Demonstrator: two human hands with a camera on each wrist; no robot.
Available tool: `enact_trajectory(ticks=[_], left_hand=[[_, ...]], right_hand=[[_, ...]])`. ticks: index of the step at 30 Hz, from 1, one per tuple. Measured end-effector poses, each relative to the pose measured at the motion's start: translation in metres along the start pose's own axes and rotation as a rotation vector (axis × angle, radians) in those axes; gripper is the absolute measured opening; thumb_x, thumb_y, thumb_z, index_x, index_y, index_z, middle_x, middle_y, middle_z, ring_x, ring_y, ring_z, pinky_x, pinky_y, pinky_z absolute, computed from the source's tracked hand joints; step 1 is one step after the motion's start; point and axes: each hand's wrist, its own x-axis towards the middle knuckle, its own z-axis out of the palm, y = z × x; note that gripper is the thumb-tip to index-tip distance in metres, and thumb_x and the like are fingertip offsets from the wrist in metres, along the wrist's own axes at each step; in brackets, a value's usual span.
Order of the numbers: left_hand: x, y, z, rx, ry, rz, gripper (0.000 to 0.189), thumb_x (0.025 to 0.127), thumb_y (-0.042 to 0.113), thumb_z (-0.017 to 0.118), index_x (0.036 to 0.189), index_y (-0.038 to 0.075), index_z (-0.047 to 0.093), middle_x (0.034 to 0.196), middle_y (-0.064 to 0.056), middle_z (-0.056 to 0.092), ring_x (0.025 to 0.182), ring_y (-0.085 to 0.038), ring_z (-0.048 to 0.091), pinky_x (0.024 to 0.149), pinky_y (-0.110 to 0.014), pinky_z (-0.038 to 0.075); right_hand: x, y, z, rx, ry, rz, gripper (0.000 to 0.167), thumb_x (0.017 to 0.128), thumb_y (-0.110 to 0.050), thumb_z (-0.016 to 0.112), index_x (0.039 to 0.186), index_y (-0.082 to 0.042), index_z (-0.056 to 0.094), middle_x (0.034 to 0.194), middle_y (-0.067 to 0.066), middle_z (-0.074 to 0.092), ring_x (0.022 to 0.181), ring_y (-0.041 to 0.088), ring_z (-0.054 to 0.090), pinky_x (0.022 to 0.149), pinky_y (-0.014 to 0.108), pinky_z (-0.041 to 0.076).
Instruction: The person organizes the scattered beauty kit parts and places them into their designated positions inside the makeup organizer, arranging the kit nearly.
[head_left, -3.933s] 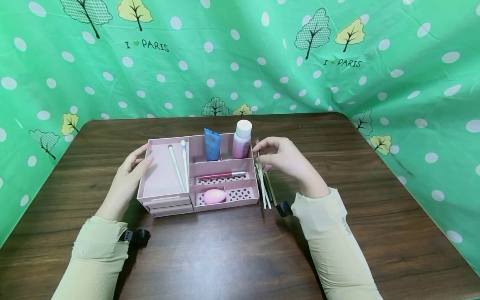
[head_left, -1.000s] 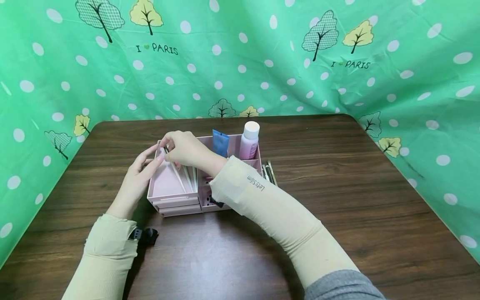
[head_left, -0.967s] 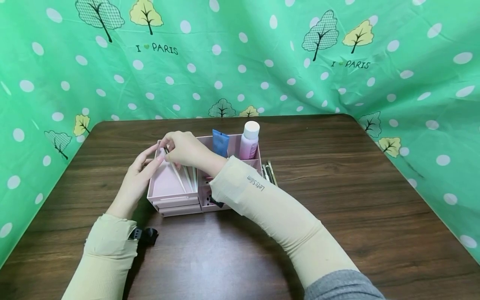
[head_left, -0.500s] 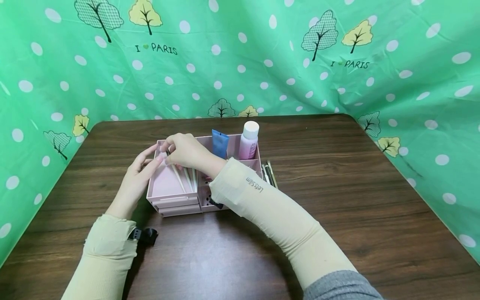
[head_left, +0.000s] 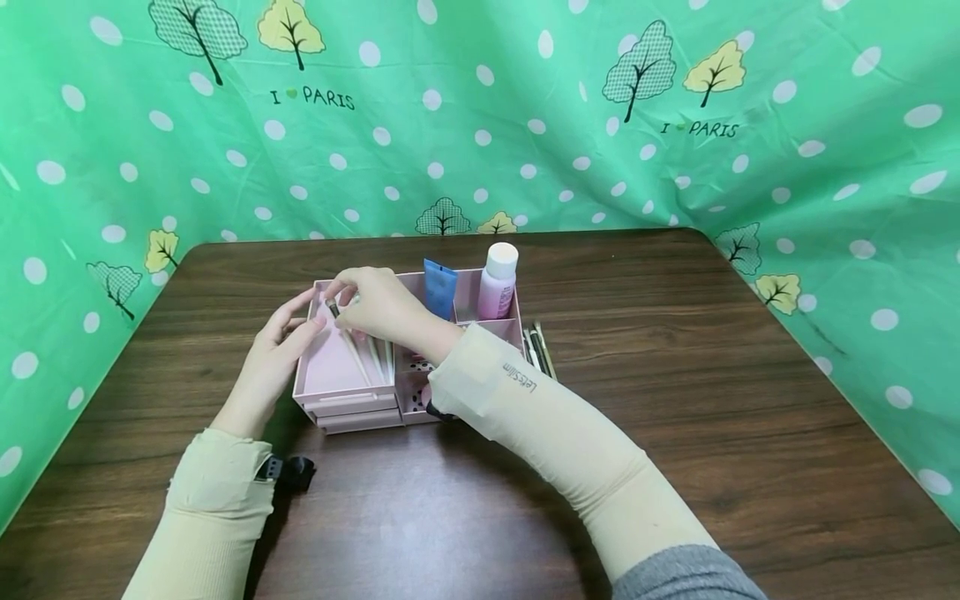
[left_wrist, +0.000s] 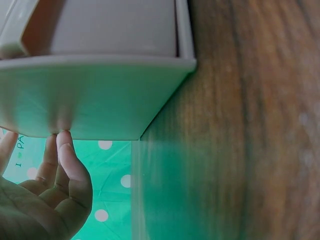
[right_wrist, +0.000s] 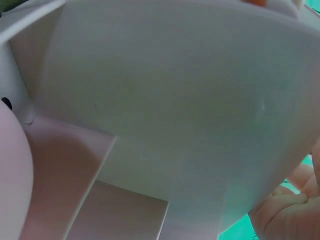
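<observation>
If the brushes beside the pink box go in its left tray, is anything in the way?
Yes. The pink organizer's right compartments lie between the loose makeup brushes and the left tray, with the right arm stretched across. The pink-and-white bottle and blue tube stand at the back.

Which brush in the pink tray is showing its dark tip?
The leftmost brush, by the right hand, which covers the top ends of the other two brushes.

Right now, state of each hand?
Left hand: open, fingers touching the pink organizer.
Right hand: at a brush; cannot tell whether it's pinching or open.
</observation>
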Motion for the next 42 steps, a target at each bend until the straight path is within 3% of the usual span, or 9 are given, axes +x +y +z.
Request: enact_trajectory(ticks=[4, 10, 15, 23, 28, 35, 42], left_hand=[[0.000, -0.001, 0.000, -0.002, 0.000, -0.005, 0.058, 0.101, 0.043, 0.053, 0.154, 0.025, 0.037, 0.114, 0.002, 0.056, 0.100, 0.001, 0.054, 0.084, -0.016, 0.044], [-0.001, -0.001, 0.001, 0.002, 0.000, -0.016, 0.058, 0.101, 0.044, 0.053, 0.154, 0.027, 0.036, 0.125, -0.010, 0.054, 0.103, 0.001, 0.052, 0.088, -0.020, 0.041], [0.000, 0.000, 0.001, 0.009, 0.012, -0.016, 0.058, 0.100, 0.044, 0.054, 0.154, 0.028, 0.037, 0.123, -0.007, 0.054, 0.102, 0.001, 0.052, 0.088, -0.021, 0.041], [0.000, 0.000, 0.001, 0.014, 0.009, -0.022, 0.059, 0.100, 0.045, 0.053, 0.154, 0.028, 0.037, 0.127, -0.012, 0.053, 0.103, 0.001, 0.050, 0.090, -0.024, 0.039], [0.000, 0.000, 0.002, 0.008, 0.009, -0.020, 0.058, 0.100, 0.044, 0.053, 0.154, 0.028, 0.037, 0.125, -0.010, 0.053, 0.103, 0.000, 0.050, 0.091, -0.024, 0.039], [0.000, 0.001, 0.002, 0.005, 0.014, -0.024, 0.058, 0.100, 0.044, 0.054, 0.154, 0.029, 0.038, 0.124, -0.005, 0.053, 0.105, 0.001, 0.050, 0.092, -0.024, 0.038], [-0.001, 0.002, 0.001, 0.005, 0.016, -0.041, 0.059, 0.100, 0.045, 0.054, 0.154, 0.029, 0.037, 0.127, -0.007, 0.052, 0.106, 0.002, 0.049, 0.093, -0.023, 0.038]], right_hand=[[-0.008, 0.001, -0.003, 0.055, 0.047, -0.032, 0.028, 0.086, -0.006, 0.068, 0.113, -0.011, 0.070, 0.100, 0.004, 0.066, 0.058, 0.012, 0.064, 0.050, 0.022, 0.049], [-0.026, 0.003, -0.010, 0.104, 0.068, -0.072, 0.026, 0.089, -0.012, 0.070, 0.115, -0.010, 0.069, 0.095, 0.001, 0.065, 0.062, 0.013, 0.065, 0.055, 0.023, 0.052], [-0.041, 0.005, -0.016, 0.165, 0.033, -0.087, 0.029, 0.091, -0.014, 0.068, 0.120, -0.008, 0.067, 0.098, 0.005, 0.064, 0.064, 0.017, 0.064, 0.057, 0.027, 0.055], [-0.064, 0.013, -0.023, 0.210, 0.065, -0.116, 0.028, 0.090, -0.013, 0.069, 0.117, -0.008, 0.069, 0.094, 0.005, 0.065, 0.063, 0.014, 0.063, 0.057, 0.026, 0.053], [-0.081, 0.019, -0.030, 0.252, 0.087, -0.103, 0.027, 0.090, -0.014, 0.069, 0.116, -0.009, 0.070, 0.092, 0.004, 0.066, 0.065, 0.013, 0.059, 0.061, 0.025, 0.052], [-0.107, 0.033, -0.039, 0.344, 0.117, -0.065, 0.028, 0.088, -0.016, 0.073, 0.116, -0.010, 0.070, 0.092, 0.004, 0.067, 0.069, 0.030, 0.062, 0.056, 0.028, 0.050], [-0.129, 0.045, -0.054, 0.387, 0.148, -0.050, 0.026, 0.087, -0.014, 0.074, 0.112, -0.011, 0.072, 0.086, 0.007, 0.066, 0.071, 0.027, 0.062, 0.059, 0.027, 0.051]])
